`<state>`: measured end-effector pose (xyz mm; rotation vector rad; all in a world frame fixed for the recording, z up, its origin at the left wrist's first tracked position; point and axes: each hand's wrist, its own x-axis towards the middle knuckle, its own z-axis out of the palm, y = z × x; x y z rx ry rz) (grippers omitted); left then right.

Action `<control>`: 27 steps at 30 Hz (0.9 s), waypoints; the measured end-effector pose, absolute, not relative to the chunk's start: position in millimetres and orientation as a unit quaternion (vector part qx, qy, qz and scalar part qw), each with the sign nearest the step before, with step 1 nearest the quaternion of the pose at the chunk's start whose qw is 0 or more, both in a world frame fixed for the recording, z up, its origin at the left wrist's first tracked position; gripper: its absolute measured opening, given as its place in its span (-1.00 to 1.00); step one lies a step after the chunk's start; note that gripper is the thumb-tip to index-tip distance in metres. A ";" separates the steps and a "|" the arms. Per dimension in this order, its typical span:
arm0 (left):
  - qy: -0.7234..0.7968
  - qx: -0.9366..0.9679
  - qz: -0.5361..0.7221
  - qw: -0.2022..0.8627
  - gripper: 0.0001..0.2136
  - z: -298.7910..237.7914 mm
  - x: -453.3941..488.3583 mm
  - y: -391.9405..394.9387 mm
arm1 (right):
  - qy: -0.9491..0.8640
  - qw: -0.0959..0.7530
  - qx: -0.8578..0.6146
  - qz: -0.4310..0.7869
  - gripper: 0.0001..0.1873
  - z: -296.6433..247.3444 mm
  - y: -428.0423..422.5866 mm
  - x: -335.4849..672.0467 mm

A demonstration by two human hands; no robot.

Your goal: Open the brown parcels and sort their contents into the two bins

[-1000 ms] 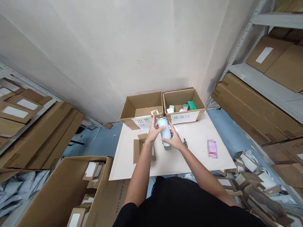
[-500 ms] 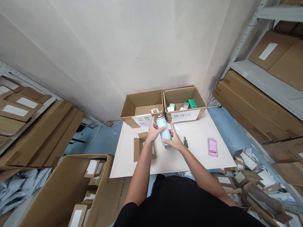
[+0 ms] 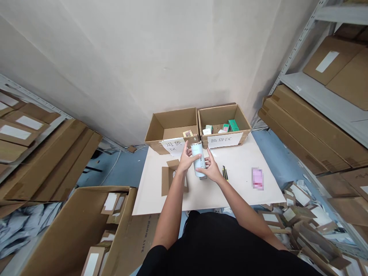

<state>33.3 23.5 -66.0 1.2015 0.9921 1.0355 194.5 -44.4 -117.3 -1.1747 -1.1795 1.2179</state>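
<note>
I hold a pale blue cylindrical tumbler (image 3: 198,158) upright over the white table (image 3: 244,188), between both hands. My left hand (image 3: 186,160) curls around its left side near the top. My right hand (image 3: 211,170) grips its lower right side, with the fingers reaching across the front. An open small cardboard box (image 3: 168,180) lies on the table just left of my left forearm. A black pen-like tool (image 3: 224,173) lies right of my right hand.
Two open labelled cartons stand at the table's back: the left carton (image 3: 172,128) holds one small item, the right carton (image 3: 222,124) several small boxes. A pink packet (image 3: 257,179) lies at the table's right. Big cartons (image 3: 77,230) and shelving flank both sides.
The tumbler has been turned a little in my hands and stands more upright. My right fingers have shifted across its front. The view has drifted slightly.
</note>
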 end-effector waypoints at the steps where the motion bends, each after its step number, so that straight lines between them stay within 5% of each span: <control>1: 0.427 0.517 0.443 0.595 0.21 -66.4 33.5 23.5 | -0.497 0.513 -0.486 0.503 0.40 -117.4 -43.8 194.3; 5: 0.426 0.531 0.437 0.588 0.12 -67.2 35.4 25.6 | -0.538 0.481 -0.500 0.478 0.30 -119.5 -40.5 197.3; 11: 0.477 0.575 0.438 0.501 -0.31 -74.6 31.2 40.1 | -0.581 0.442 -0.501 0.464 0.28 -151.4 -31.0 212.0; 16: 0.528 0.583 0.447 0.426 -0.29 -97.4 22.5 45.3 | -0.505 0.414 -0.596 0.467 -0.13 -210.0 -22.1 220.6; 20: 0.530 0.558 0.458 0.446 -0.27 -125.0 23.9 43.2 | -0.467 0.317 -0.698 0.441 -0.24 -251.6 -19.6 208.4; 24: 0.529 0.563 0.442 0.457 -0.28 -150.5 25.4 37.5 | -0.463 0.314 -0.720 0.411 -0.68 -272.4 -17.2 195.3; 27: 0.551 0.579 0.408 0.440 -0.29 -162.7 21.8 30.8 | -0.446 0.316 -0.726 0.417 -0.57 -279.4 -17.6 194.3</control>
